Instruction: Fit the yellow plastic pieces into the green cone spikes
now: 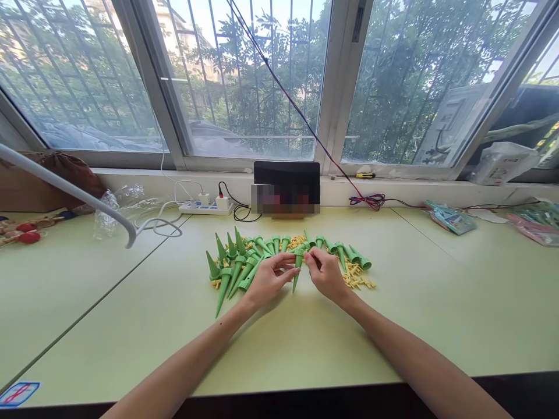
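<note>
My left hand (269, 280) grips a green plastic watering spike (299, 269) between thumb and fingers, its pointed end down and its wide ribbed collar up. Close against that collar, my right hand (325, 272) is closed in a pinch; whatever sits between its fingertips is too small to make out. More green spikes (236, 272) lie and stand in a cluster left of and behind my hands, some with tips up. Others (340, 254) lie behind my right hand. Small yellow plastic pieces (358, 283) are scattered to its right and among the spikes.
A screen on a stand (286, 186) is behind the pile. A white power strip (206, 207) with plugs and cables sits to its left. A white curved arm (78, 192) reaches in from the left. Plastic packets (449, 216) lie at the right, and a screwdriver (365, 175) on the sill.
</note>
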{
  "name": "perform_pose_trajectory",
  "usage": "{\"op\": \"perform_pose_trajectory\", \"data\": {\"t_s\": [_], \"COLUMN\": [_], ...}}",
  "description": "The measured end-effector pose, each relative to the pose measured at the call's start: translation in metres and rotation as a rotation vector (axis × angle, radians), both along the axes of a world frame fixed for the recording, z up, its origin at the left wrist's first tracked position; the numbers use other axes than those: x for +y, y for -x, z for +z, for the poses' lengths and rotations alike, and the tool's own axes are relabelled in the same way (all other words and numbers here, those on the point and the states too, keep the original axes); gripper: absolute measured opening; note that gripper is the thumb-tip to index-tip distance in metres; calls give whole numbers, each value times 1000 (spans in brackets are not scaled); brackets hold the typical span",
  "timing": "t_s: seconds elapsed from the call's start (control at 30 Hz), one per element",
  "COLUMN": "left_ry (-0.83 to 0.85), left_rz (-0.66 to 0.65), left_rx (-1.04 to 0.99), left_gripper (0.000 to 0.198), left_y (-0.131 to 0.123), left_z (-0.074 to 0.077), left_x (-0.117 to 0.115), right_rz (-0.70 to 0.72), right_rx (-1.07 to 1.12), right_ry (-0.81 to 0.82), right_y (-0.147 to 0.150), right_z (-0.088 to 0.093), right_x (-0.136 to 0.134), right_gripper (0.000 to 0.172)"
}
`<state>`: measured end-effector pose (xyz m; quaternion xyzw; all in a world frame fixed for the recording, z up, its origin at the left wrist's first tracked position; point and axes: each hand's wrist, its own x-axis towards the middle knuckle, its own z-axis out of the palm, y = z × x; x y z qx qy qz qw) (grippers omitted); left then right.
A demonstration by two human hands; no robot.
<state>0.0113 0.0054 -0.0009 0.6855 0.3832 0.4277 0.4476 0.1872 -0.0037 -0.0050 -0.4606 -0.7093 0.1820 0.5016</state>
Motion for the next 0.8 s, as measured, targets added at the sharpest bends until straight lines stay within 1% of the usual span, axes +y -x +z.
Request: {"op": "perform_pose_trajectory", "data": {"t_s": [0.17, 0.37, 0.53, 0.63, 0.8], "left_ry": [-19, -16, 38, 42, 15], "left_rz": [33, 32, 37, 32, 51], "left_rx": [-1, -6, -21, -25, -28], "left_gripper": [36, 37, 46, 50, 46], "left_y": [-1, -1, -2, -1, -1], "left_z": [-1, 0, -1, -2, -4], "left_x": [-1, -1, -1, -1, 0], "right_rz": [19, 23, 31, 42, 54], "right_rx": [31, 48, 51, 47, 42], "right_ry": [55, 85, 99, 100, 107], "right_y": [0, 0, 0, 0, 1], "right_z": [-1, -1, -1, -3, -6], "right_x": [0, 1, 1, 2, 2], "right_gripper": [36, 37, 37, 37, 37]}}
